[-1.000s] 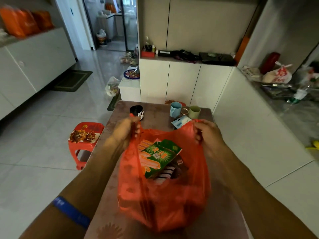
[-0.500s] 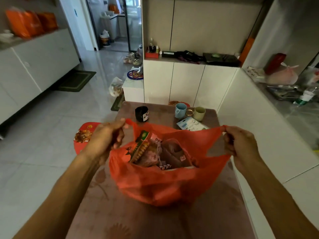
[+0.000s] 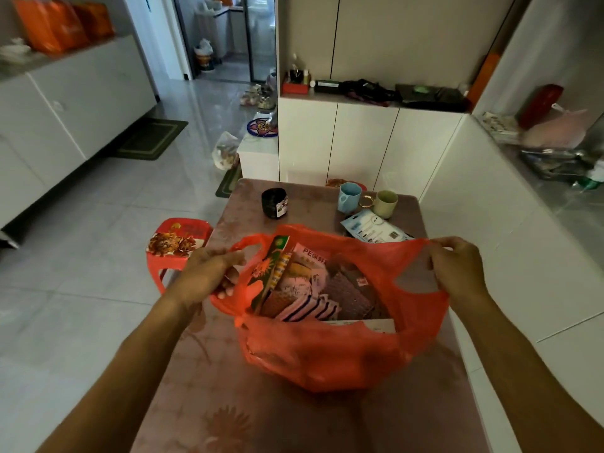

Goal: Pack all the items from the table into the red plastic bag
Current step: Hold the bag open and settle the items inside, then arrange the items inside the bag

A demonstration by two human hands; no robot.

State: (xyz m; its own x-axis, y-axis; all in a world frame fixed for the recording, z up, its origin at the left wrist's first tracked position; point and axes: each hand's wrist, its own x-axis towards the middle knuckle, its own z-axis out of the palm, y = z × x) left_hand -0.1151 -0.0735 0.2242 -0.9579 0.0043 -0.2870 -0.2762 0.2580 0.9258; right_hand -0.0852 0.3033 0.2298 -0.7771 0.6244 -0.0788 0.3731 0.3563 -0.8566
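Note:
The red plastic bag (image 3: 327,354) rests on the brown table (image 3: 261,420), its mouth stretched wide. My left hand (image 3: 209,273) grips the left handle and my right hand (image 3: 457,266) pinches the right handle. Inside the bag lie a green packet (image 3: 271,273), a pink PE packet, striped cloths (image 3: 310,308) and a dark mesh pad. Beyond the bag on the table stand a black cup (image 3: 274,203), a blue mug (image 3: 349,197), a green mug (image 3: 385,204) and a flat white-blue packet (image 3: 372,228).
A red plastic stool (image 3: 176,243) stands left of the table. White cabinets (image 3: 359,145) run behind and along the right, with clutter on the counter (image 3: 555,152). Tiled floor lies open at the left.
Both hands have pulled the handles further apart and lower, so the bag sits wider and flatter on the table with its contents showing.

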